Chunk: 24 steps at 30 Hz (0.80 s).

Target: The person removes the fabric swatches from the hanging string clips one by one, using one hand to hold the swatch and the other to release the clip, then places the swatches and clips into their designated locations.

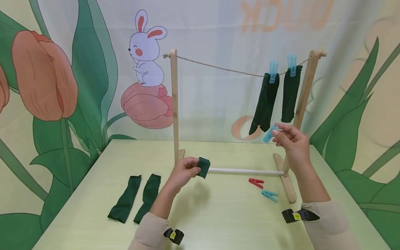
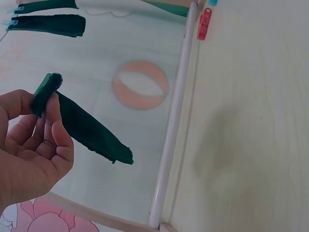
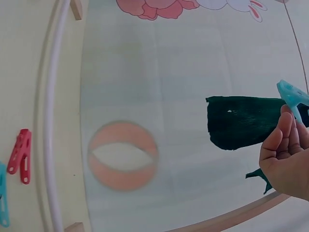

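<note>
My left hand (image 1: 184,173) pinches a dark green cloth strip (image 1: 203,167) by its top between thumb and fingers. In the left wrist view the strip's long end (image 2: 94,128) hangs from the fingers. A light blue clothespin (image 1: 270,133) is pinched in my right hand (image 1: 293,144), close below the hanging cloths. On the string (image 1: 218,68) hang two dark green cloth strips, the left one (image 1: 265,102) and the right one (image 1: 291,95), each under a blue clothespin. Two more green strips, one (image 1: 125,199) beside another (image 1: 150,194), lie flat at the table's left.
A wooden frame with a left post (image 1: 174,107) and a right post (image 1: 305,90) carries the string. A white rod (image 1: 243,171) joins its feet. One red clothespin (image 1: 256,182) and one blue clothespin (image 1: 269,195) lie on the table (image 1: 225,218) near the right foot (image 1: 289,191).
</note>
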Available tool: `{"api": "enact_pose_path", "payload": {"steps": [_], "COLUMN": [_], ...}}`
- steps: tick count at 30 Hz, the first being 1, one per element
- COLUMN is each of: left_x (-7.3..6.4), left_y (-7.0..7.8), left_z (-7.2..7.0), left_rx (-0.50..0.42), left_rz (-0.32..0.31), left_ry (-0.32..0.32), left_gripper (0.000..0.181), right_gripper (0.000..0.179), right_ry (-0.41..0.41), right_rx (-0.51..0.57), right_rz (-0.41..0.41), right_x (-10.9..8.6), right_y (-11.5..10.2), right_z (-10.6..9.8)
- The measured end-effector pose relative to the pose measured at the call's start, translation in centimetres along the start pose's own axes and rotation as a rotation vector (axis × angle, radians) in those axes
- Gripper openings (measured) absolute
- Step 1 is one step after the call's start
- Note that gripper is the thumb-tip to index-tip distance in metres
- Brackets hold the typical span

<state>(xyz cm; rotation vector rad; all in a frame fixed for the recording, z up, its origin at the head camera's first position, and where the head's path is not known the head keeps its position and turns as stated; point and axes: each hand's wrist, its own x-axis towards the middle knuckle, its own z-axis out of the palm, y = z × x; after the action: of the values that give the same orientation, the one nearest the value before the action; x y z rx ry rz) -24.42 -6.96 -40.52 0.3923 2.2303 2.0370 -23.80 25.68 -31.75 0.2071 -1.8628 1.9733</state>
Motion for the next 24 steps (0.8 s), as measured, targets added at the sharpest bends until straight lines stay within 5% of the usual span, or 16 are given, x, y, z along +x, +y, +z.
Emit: {"api": "enact_pose_path", "payload": {"steps": [24], "left_x": [0.2], "left_y": [-5.0], "left_z": [-3.4], "left_rx": [0.093], "left_rz": [-0.081], "left_ry": [0.129], "left_gripper": [0.026], "right_gripper": [0.024], "right_ry": [0.004], "right_rx": [-0.008], "right_rz": [0.240], "right_x": [-3.1], "right_y": [4.8], "right_z": [-2.0]}}
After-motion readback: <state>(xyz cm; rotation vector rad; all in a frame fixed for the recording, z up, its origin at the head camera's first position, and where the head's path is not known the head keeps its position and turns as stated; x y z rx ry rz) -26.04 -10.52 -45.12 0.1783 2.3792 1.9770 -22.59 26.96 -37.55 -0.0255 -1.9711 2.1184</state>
